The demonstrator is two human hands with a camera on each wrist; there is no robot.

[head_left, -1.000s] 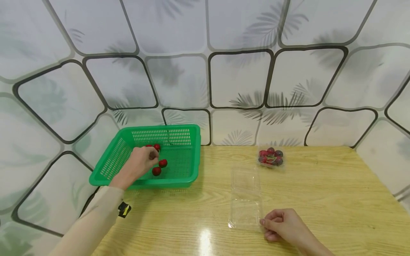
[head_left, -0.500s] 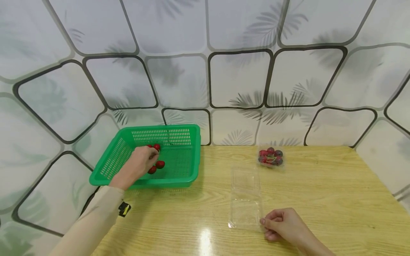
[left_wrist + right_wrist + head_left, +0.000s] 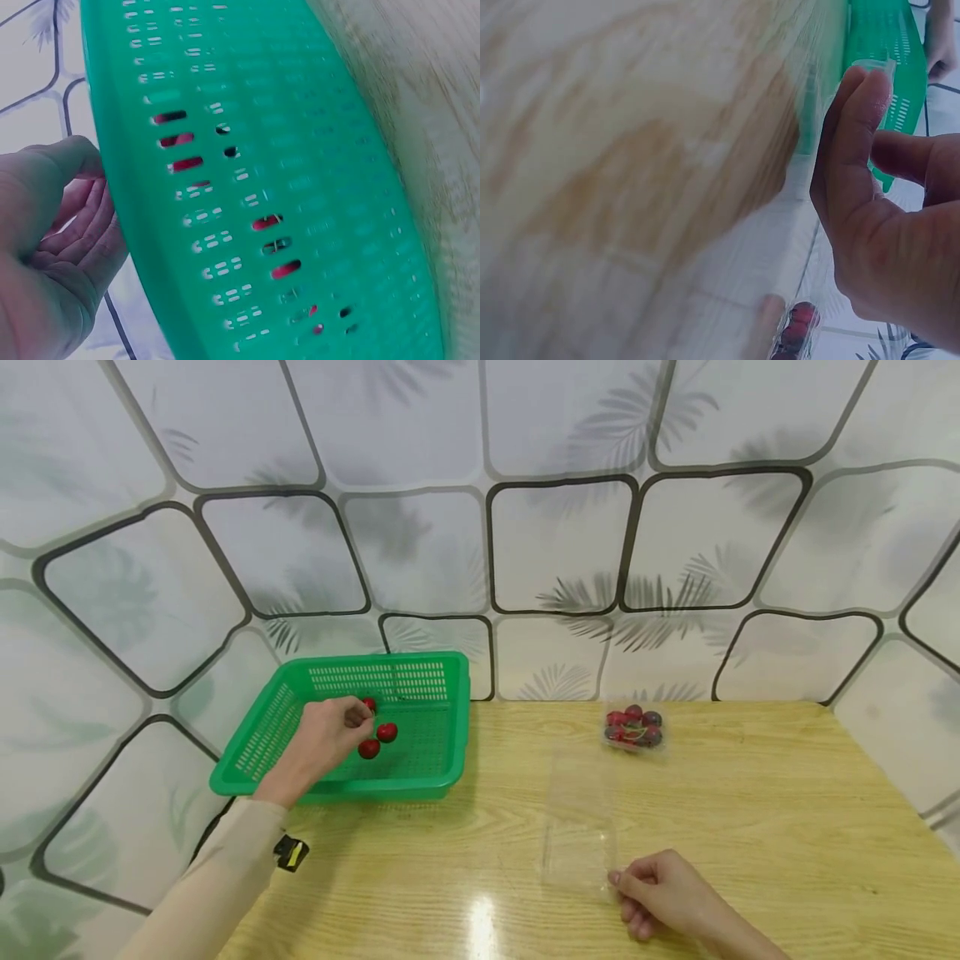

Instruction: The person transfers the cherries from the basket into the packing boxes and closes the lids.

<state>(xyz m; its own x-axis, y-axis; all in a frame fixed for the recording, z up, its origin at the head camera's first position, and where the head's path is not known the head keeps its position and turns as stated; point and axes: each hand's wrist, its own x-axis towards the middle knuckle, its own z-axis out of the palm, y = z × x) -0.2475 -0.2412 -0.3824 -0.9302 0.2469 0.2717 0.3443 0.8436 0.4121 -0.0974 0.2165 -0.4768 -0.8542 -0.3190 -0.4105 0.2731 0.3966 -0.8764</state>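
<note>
My left hand [image 3: 333,731] is over the green plastic basket [image 3: 427,787], with thumb and fingertips pinched together. Two red cherries [image 3: 387,732] hang just below and to the right of the fingertips; their stems are too fine to make out. Another cherry [image 3: 369,703] lies farther back in the basket, partly hidden by the hand. In the left wrist view, the basket wall [image 3: 300,187] hides the fingertips, and red shows through its slots. My right hand [image 3: 663,893] pinches the near right corner of an open clear plastic clamshell box [image 3: 577,852] on the table.
A filled clear box of cherries [image 3: 633,728] stands at the back of the wooden table [image 3: 765,810], near the patterned wall [image 3: 562,543]. A small black and yellow object [image 3: 291,852] shows beside the left sleeve [image 3: 217,868].
The two hanging cherries swing left, then come right and up with a slight lift of the left hand. The clear box has tilted and shifted slightly right in the right hand's pinch.
</note>
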